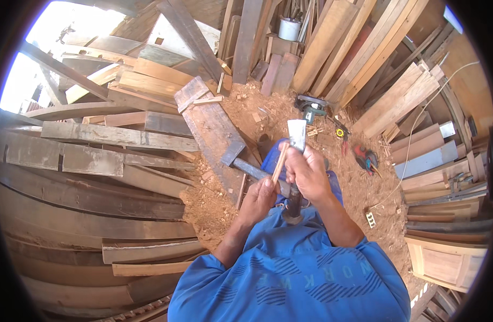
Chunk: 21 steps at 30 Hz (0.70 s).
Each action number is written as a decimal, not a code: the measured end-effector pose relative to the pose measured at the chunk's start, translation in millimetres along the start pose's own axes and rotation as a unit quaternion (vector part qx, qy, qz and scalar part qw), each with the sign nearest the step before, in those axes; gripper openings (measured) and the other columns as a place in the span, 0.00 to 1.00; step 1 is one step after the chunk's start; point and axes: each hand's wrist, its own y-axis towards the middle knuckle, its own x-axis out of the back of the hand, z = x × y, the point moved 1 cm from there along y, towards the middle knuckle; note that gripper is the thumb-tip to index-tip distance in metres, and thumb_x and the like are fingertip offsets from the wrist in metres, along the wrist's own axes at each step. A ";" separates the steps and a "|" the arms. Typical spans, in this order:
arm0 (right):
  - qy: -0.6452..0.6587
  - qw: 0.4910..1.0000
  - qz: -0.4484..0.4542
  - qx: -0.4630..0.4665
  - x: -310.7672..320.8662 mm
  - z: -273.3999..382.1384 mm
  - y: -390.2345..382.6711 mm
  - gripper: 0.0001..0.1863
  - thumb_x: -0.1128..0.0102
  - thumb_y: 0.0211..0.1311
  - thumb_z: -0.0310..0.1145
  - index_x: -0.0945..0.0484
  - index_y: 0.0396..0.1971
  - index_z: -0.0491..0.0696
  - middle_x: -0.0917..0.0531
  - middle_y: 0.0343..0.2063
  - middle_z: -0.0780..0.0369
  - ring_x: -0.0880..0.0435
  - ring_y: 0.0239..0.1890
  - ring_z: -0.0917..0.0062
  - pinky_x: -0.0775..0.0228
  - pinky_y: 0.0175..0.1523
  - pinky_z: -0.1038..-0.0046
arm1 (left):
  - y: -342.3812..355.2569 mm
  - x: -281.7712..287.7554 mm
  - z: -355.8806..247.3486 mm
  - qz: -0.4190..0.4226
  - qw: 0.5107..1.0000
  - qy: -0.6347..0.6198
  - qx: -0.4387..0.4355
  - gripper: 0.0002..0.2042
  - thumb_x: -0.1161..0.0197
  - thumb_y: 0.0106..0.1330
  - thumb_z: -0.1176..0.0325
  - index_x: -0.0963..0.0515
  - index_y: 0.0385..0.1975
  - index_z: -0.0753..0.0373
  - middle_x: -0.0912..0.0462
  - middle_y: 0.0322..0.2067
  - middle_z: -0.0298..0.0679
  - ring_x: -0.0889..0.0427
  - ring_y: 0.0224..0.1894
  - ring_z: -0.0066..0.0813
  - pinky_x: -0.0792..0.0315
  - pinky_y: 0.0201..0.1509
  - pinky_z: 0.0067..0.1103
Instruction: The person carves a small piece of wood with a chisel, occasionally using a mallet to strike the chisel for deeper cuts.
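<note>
In front of my chest, my right hand (309, 174) is wrapped round a broad chisel (297, 133). Its pale steel blade points away from me and its dark handle comes down toward my shirt. Close beside it, my left hand (259, 199) pinches a thin wooden strip (279, 163) between thumb and fingers. The strip slants up against the fingers of my right hand; whether those fingers grip it too is hidden. A hammer (233, 152) lies to the left, its head over a worn plank (211, 121) and its handle running under my left hand.
Stacked boards (91, 161) fill the left side, and more timber (332, 43) leans at the back. On the shavings-covered floor sit a green power tool (312, 110), a yellow tape measure (340, 132), red-handled tools (366, 158) and a socket strip (370, 219) on a cord. A white bucket (289, 29) stands behind.
</note>
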 end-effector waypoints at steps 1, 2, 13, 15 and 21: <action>0.030 0.999 -0.021 0.015 -6.1 2.8 -2.3 0.12 0.52 0.72 0.36 0.30 0.46 0.43 0.27 0.23 0.67 0.32 0.18 0.89 0.35 0.22 0.82 | 2.1 1.7 2.4 -0.012 1.000 -0.025 0.010 0.20 0.59 0.76 0.54 0.29 0.31 0.63 0.38 0.14 0.27 0.44 0.15 0.15 0.48 0.20 0.15; 0.060 0.997 -0.043 0.029 -9.8 4.3 -4.2 0.13 0.54 0.73 0.37 0.31 0.48 0.43 0.27 0.25 0.66 0.32 0.18 0.89 0.35 0.22 0.81 | 6.6 4.5 3.7 -0.011 0.996 -0.082 0.015 0.19 0.59 0.76 0.54 0.29 0.31 0.62 0.37 0.15 0.27 0.43 0.15 0.15 0.48 0.21 0.16; 0.235 0.938 0.134 -0.217 -64.2 -13.1 -52.8 0.08 0.58 0.73 0.36 0.33 0.40 0.48 0.36 0.18 0.70 0.37 0.14 0.87 0.34 0.21 0.77 | 45.5 44.2 -19.0 -0.125 0.989 0.084 0.012 0.19 0.58 0.76 0.56 0.25 0.29 0.62 0.27 0.21 0.32 0.30 0.22 0.21 0.33 0.29 0.20; 0.215 0.942 0.121 -0.226 -60.5 -12.3 -56.1 0.08 0.59 0.73 0.36 0.34 0.39 0.48 0.38 0.18 0.70 0.38 0.13 0.87 0.35 0.21 0.78 | 36.1 39.9 -15.2 -0.134 0.984 0.113 -0.003 0.19 0.58 0.76 0.57 0.25 0.30 0.63 0.26 0.21 0.34 0.28 0.24 0.23 0.32 0.31 0.21; 0.142 0.981 0.118 -0.061 -45.4 29.7 -68.4 0.10 0.60 0.74 0.38 0.35 0.37 0.47 0.38 0.17 0.70 0.39 0.13 0.87 0.36 0.21 0.77 | -34.5 4.4 27.2 -0.087 0.972 0.220 -0.015 0.19 0.58 0.76 0.58 0.23 0.31 0.63 0.27 0.18 0.28 0.29 0.19 0.21 0.33 0.23 0.20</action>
